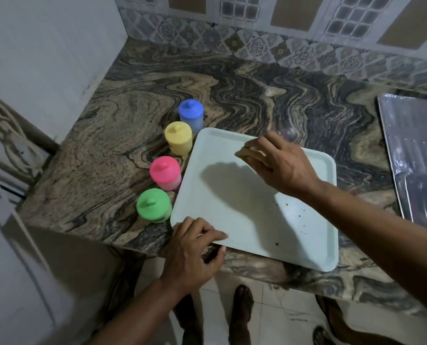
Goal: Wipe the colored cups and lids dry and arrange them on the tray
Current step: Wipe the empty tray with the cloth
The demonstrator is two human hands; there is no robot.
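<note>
A pale white tray (pixel 244 207) lies on the marbled counter, its near corner at the counter's front edge. My left hand (pixel 192 250) grips the tray's near left corner. My right hand (pixel 279 163) holds a small tan cloth (pixel 247 152) over the tray's far part. Left of the tray stand a blue cup (pixel 191 115), a yellow cup (pixel 178 138), a pink cup (pixel 165 173) and a green cup (pixel 154 205), in a row, each with its matching lid on. Small dark specks dot the tray's right side.
The counter (pixel 257 95) runs back to a tiled wall. A steel sink drainboard (pixel 416 150) lies at the right. A white wall and coiled hoses (pixel 1 135) are on the left. Below the counter's front edge I see floor tiles and feet.
</note>
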